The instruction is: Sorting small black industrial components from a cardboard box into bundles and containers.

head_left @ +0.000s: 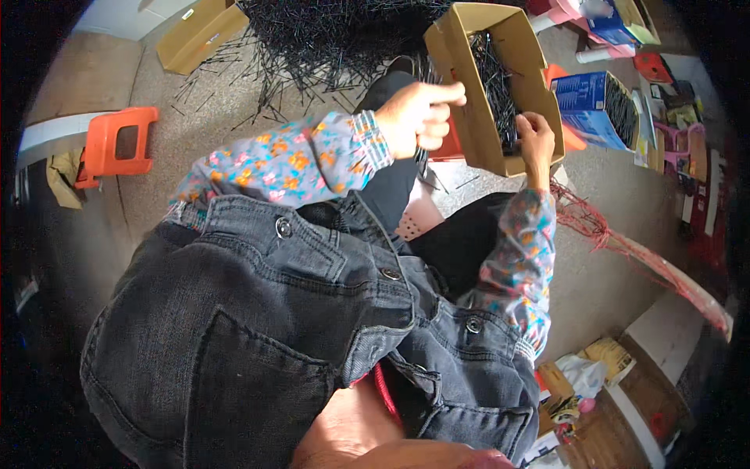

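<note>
An upright-sided cardboard box (459, 59) stands in front of me, holding many thin black rods (494, 90) lying lengthwise. My left hand (418, 117) is beside its left wall, fingers curled and the index finger pointing toward the box. Dark rod ends stick out above and below this hand, so it seems closed round a bunch of them; the grip itself is hidden. My right hand (536, 144) reaches over the box's near right side. Its fingertips are drawn together against the rods inside, and what they pinch is too small to make out.
A big heap of black rods (312, 39) spreads over the floor ahead, with loose ones around it. An empty-looking cardboard box (201, 35) and an orange stool (121, 144) are left. Rightward are a blue box of rods (582, 105) and red strings (594, 227).
</note>
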### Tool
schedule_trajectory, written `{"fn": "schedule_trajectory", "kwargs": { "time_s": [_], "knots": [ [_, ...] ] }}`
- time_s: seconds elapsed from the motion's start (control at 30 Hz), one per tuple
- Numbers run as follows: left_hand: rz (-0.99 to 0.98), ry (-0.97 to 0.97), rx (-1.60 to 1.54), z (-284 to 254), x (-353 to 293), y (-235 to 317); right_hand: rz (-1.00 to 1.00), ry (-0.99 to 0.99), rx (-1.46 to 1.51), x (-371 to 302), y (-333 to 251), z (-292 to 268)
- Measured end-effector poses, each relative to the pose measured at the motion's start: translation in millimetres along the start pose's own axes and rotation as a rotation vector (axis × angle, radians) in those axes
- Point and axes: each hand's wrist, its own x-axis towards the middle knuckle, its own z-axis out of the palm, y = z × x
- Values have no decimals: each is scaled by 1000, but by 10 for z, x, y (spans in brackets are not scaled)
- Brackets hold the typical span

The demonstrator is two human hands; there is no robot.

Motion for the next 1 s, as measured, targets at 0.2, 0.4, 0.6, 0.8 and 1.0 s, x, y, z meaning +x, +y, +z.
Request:
{"fn": "schedule_trajectory", "kwargs": {
  "time_s": [0.2,0.4,0.6,0.8,1.0],
  "knots": [
    [-134,-9,-49,42,-70,-88,-126,-230,-743,435,454,327],
    [-197,57,-64,64,-124,-68,420,-587,-943,483,69,399],
    [-218,21,-20,60,-76,-65,366,-565,-952,438,172,309],
    [-194,-12,-29,-36,8,-92,251,-129,-557,405,458,3],
    [-171,-49,93,-45,161,-63,135,108,-60,512,508,-366]
  ]
}}
